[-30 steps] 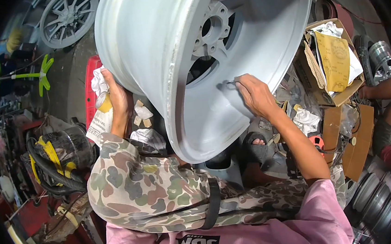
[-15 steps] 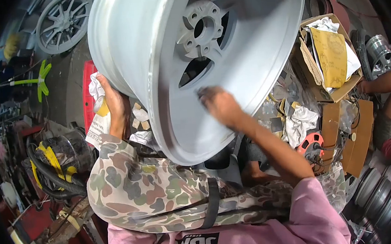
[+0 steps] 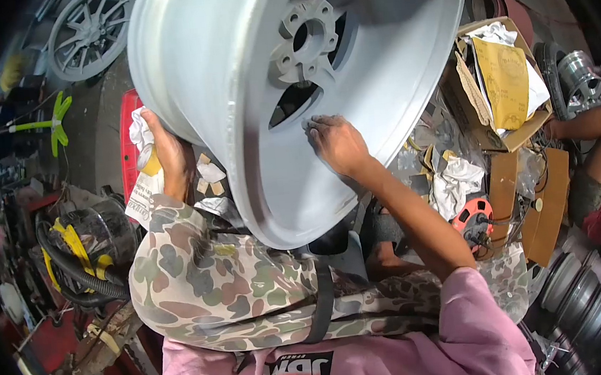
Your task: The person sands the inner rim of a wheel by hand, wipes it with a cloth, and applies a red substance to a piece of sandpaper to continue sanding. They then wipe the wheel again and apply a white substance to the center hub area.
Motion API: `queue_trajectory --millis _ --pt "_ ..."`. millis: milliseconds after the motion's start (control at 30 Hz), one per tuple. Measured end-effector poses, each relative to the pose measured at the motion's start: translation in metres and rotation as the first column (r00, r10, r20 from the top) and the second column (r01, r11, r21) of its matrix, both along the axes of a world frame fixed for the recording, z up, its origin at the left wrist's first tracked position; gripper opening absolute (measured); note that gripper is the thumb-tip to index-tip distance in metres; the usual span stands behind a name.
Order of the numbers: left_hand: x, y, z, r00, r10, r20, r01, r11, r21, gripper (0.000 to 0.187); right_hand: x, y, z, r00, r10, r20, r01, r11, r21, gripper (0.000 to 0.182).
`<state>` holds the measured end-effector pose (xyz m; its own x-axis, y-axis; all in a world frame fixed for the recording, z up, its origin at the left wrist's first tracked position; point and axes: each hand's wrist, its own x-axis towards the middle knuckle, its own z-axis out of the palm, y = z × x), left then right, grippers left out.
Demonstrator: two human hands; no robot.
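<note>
Wheel rim (image 3: 182,62) pos.: directly in front of you, tilted, open mouth turned toward you & to your R; outer barrel wall on the L. Axle line runs diag. from barrel end (L) to mouth (R). Your R hand (image 3: 343,148) is inside the mouth; your L hand (image 3: 171,159) is outside, at the barrel's lower L flank. R hand is thus nearer the hub (image 3: 290,42).

R fingers (image 3: 320,125): bunched together, tips pointing up & L at the inner wall, just below the window opening (image 3: 293,106). Tips look grey; can't tell if a thin pad sits under them. From these tips, hub lies straight up in view, near lip down & L.

L fingers: mostly hidden; can't tell if spread or closed.

Mat'l/finish: rim = matte pale grey, smooth, w/ brighter uneven band along the lip. Mouth = oval in view. Hub = round bore w/ ring of bolt holes.

Adj. items, L: red tray (image 3: 127,142), crumpled white cloth (image 3: 140,134), squared tan blocks (image 3: 217,188). R: creased white rag (image 3: 457,181), cardboard box (image 3: 486,139) w/ stiff yellow-brown sheet (image 3: 504,82). Lower lip is just above your camo trousers (image 3: 245,285); contact unclear.
</note>
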<state>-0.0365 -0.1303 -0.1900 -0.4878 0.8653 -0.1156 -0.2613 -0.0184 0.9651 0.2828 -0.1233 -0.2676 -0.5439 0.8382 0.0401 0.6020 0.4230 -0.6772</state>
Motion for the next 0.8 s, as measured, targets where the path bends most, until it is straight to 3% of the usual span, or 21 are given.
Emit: queue_trajectory --millis 133,233,267,300,333,367,400,433,467,500,567,600,633,667,700,733,767,800 --pt "0.001 0.004 -0.003 0.998 0.051 -0.041 -0.049 0.998 0.038 0.074 -0.001 -0.005 0.009 0.998 0.037 0.056 -0.040 0.998 0.056 0.033" --pt "0.000 0.001 -0.001 0.999 -0.013 0.051 0.013 1.000 0.009 0.074 0.004 -0.002 -0.001 0.993 0.060 0.100 -0.058 0.998 -0.022 0.033" --pt "-0.021 -0.001 -0.021 0.999 -0.014 0.049 0.013 1.000 0.017 0.074 -0.001 0.007 -0.020 0.987 0.054 0.151 -0.066 0.995 0.078 0.033" --pt "-0.059 -0.007 -0.058 0.937 -0.081 0.340 0.043 0.992 0.117 0.075 -0.007 0.015 -0.030 0.980 0.042 0.196 -0.078 0.980 0.182 0.033" --pt "-0.087 -0.011 -0.079 0.785 -0.169 0.596 0.049 0.976 0.212 0.075 -0.009 0.006 -0.027 0.993 0.032 0.113 -0.041 0.995 0.086 0.035" --pt "-0.099 -0.007 -0.079 0.783 -0.174 0.597 0.049 0.974 0.220 0.075 -0.011 -0.013 -0.006 0.996 0.037 -0.078 -0.042 0.997 -0.069 0.032" --pt "-0.106 -0.005 -0.081 0.697 -0.164 0.698 0.052 0.982 0.179 0.076 -0.016 -0.023 0.026 0.965 0.011 -0.262 -0.072 0.972 -0.224 0.029" --pt "-0.106 -0.009 -0.083 0.597 -0.137 0.791 0.067 0.990 0.120 0.077 -0.021 -0.021 0.062 0.959 0.042 -0.279 -0.171 0.874 -0.456 0.029" --pt "-0.003 0.001 -0.004 0.999 -0.007 0.032 0.008 1.000 -0.026 0.079 -0.029 -0.019 0.090 0.948 0.062 -0.311 -0.260 0.713 -0.651 0.029" --pt "0.040 0.006 0.039 0.992 0.127 -0.005 -0.126 0.983 -0.133 0.081 -0.041 -0.022 0.099 0.948 0.053 -0.314 -0.256 0.711 -0.654 0.029" --pt "0.034 0.001 0.036 0.998 0.032 -0.060 -0.036 0.996 -0.082 0.083 -0.056 -0.024 0.107 0.686 -0.024 -0.727 -0.384 0.837 -0.389 0.039" --pt "0.018 -0.004 0.029 0.998 0.030 -0.061 -0.035 0.996 -0.084 0.083 -0.051 -0.020 0.091 0.685 -0.026 -0.728 -0.383 0.837 -0.390 0.039" --pt "-0.007 -0.013 0.020 0.965 -0.252 0.077 0.243 0.964 0.108 0.083 -0.040 -0.014 0.057 0.782 0.149 -0.605 -0.395 0.869 -0.297 0.037" --pt "-0.019 -0.018 0.016 0.833 -0.532 0.153 0.466 0.823 0.324 0.084 -0.025 -0.005 0.023 0.845 0.302 -0.441 -0.422 0.884 -0.202 0.034" --pt "-0.007 -0.014 0.022 0.834 -0.532 0.150 0.468 0.823 0.322 0.084 -0.005 0.012 -0.005 0.900 0.277 -0.336 -0.322 0.943 -0.085 0.027" --pt "0.014 -0.006 0.031 0.970 -0.242 0.022 0.240 0.968 0.067 0.083 0.019 0.040 -0.030 0.931 0.357 0.070 -0.363 0.924 0.117 0.025" --pt "0.024 -0.002 0.037 0.984 0.038 -0.177 -0.065 0.987 -0.149 0.082 0.033 0.068 -0.035 0.862 0.324 0.391 -0.397 0.910 0.121 0.027" --pt "0.028 0.001 0.037 0.981 0.093 -0.172 -0.121 0.979 -0.165 0.082 0.039 0.081 -0.038 0.964 0.078 0.252 -0.189 0.872 0.452 0.027"
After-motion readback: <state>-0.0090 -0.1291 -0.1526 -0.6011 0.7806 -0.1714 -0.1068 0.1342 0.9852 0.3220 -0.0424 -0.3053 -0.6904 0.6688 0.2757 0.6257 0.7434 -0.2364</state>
